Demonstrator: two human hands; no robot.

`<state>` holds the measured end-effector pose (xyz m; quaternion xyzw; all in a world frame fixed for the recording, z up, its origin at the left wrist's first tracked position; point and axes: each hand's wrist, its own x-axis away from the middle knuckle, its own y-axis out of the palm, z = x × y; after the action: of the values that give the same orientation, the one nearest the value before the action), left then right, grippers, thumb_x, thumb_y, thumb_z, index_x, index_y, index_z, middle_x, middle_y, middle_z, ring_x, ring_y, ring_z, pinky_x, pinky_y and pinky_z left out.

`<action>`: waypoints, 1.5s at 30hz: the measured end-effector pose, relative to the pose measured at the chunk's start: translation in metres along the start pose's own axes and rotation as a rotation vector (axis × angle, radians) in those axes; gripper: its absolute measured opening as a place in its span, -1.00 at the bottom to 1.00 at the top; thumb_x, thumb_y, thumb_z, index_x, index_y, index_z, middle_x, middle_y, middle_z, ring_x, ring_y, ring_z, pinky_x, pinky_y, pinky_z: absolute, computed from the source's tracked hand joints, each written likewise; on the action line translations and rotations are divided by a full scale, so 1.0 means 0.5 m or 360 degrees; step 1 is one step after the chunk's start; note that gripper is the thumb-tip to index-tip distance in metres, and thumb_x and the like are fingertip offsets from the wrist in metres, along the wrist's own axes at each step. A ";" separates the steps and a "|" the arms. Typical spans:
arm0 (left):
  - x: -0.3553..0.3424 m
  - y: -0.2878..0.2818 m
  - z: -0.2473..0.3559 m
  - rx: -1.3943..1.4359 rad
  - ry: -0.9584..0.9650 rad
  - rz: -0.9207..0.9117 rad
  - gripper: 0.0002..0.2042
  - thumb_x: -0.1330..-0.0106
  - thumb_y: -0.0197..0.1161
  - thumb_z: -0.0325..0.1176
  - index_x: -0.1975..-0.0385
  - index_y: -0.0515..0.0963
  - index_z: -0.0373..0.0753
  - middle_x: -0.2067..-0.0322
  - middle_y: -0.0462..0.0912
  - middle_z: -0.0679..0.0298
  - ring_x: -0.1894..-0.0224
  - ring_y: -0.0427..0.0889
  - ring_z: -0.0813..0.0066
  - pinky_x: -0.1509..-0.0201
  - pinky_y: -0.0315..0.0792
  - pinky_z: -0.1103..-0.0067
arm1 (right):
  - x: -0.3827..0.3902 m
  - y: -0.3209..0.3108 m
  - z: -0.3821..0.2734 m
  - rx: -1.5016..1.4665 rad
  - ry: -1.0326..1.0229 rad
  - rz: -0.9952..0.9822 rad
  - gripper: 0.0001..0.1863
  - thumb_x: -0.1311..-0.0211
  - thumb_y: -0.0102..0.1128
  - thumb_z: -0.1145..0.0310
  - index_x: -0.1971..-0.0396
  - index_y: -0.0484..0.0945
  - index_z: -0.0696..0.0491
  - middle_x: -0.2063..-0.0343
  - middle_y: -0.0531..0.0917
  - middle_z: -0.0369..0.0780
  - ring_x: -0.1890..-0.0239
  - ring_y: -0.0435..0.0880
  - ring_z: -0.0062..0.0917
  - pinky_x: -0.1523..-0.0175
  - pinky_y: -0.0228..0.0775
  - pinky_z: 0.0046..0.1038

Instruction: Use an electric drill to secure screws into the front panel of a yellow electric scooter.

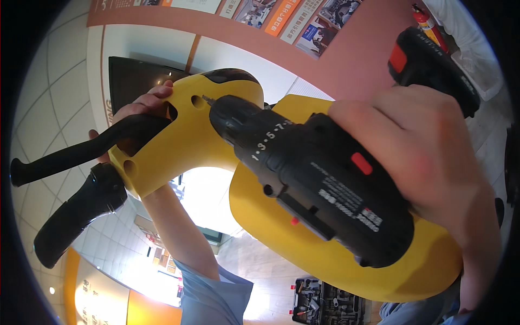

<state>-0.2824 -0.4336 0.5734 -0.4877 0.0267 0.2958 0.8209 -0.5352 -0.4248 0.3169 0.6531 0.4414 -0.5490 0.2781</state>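
The right hand [414, 138] is wrapped round a black drill [314, 189], its bit [208, 99] beside a hole [196, 102] in the yellow frame [187, 138], which the left hand [145, 106], half hidden by a black handle [89, 147], clasps above an open tool case [322, 298].

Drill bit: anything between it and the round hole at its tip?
Nothing visible. The drill bit appears at the right edge of the round hole in the yellow part; contact can't be told. The left grip is farther left, clear of both.
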 end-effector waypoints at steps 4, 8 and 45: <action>0.013 0.002 0.000 -0.0029 -0.0103 0.0136 -0.18 -0.31 -0.50 0.29 0.15 0.57 -0.35 0.18 0.59 -0.10 -0.07 0.47 -0.07 -0.42 0.01 0.16 | 0.005 0.045 0.006 0.0064 0.0022 -0.0159 -0.61 0.26 0.35 0.36 0.30 0.51 0.08 0.58 0.52 -0.21 0.53 0.58 -0.32 0.42 0.36 -0.40; 0.006 0.012 -0.018 0.0112 0.0013 0.0100 -0.20 -0.31 -0.46 0.30 0.16 0.58 -0.34 0.16 0.59 -0.05 -0.08 0.46 -0.04 -0.44 -0.02 0.17 | -0.011 0.051 0.004 0.0059 0.0085 -0.0127 -0.60 0.25 0.35 0.34 0.29 0.50 0.06 0.59 0.49 -0.23 0.54 0.56 -0.35 0.42 0.36 -0.39; 0.002 0.001 -0.023 -0.0150 0.0407 0.0024 -0.66 -0.31 0.17 -0.25 0.17 0.53 -0.48 0.23 0.63 -0.07 0.05 0.59 -0.02 -0.18 0.40 0.15 | -0.035 -0.050 -0.087 0.0068 0.0287 0.0297 -0.70 0.14 0.38 0.36 0.51 0.42 0.15 0.41 0.57 -0.08 0.48 0.61 -0.20 0.37 0.45 -0.39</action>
<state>-0.2791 -0.4421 0.5667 -0.5592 0.1208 0.2383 0.7848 -0.5368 -0.3811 0.3473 0.7437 0.3901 -0.4691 0.2733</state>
